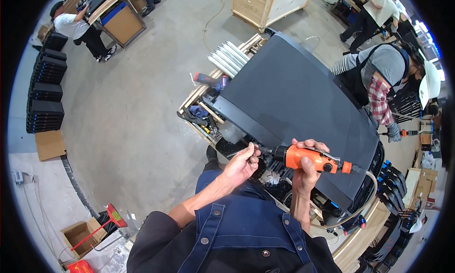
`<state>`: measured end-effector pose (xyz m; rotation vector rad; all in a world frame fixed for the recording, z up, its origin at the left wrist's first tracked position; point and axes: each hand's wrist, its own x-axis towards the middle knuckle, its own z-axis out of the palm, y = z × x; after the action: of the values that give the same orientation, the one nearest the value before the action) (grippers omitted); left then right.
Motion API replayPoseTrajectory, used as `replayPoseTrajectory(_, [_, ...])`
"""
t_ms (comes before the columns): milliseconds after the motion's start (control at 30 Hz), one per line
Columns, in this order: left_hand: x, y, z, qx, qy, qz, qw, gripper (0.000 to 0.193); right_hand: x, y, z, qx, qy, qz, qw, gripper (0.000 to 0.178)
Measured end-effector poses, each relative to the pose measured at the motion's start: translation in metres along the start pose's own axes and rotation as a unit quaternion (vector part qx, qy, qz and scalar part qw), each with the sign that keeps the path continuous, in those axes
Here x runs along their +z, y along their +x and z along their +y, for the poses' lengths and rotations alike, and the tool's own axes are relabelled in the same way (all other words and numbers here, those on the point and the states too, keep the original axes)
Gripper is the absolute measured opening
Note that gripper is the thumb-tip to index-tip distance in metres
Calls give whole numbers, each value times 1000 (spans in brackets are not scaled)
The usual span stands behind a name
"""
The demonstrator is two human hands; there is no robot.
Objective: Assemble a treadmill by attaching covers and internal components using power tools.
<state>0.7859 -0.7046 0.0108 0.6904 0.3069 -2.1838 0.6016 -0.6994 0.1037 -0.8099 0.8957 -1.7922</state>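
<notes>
My right hand (307, 171) is wrapped round an orange and black air screwdriver (310, 159), held level with its nose pointing left. A pale air hose (374, 192) runs from its back end and curves down. At the screwdriver's tip, my left hand (243, 163) is closed in a pinch; whatever small piece is between the fingers is too small to make out. Both hands are over the near edge of a large dark grey panel (294, 97), which lies on a wooden frame.
White tubes (229, 59) and a red-and-black power tool (204, 78) lie beyond the panel's left side. Gloves and tools fill a wooden tray (201, 119). At right a co-worker (379, 74) in a plaid sleeve bends over the panel, holding another orange tool. A wooden crate (251, 10) stands behind.
</notes>
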Motion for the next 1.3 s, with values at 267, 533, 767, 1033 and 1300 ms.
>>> replayPoseTrajectory(267, [-6,21,86,-23,-25,18,999,22,90,31,59,-41,-113,-75,990,48])
replayPoseTrajectory(533, [-28,53,145,-50,-99,-8,994,32,162,70,124,-23,-214,-199,956,45])
replayPoseTrajectory(767, [-48,32,155,-74,32,-18,997,39,188,102,148,54,-212,-200,955,42])
replayPoseTrajectory(1033, [-78,5,146,-136,69,25,988,42,192,114,152,83,-218,-262,937,42])
replayPoseTrajectory(1300, [-84,-14,152,-101,113,28,988,40,187,100,159,49,-275,-294,914,39])
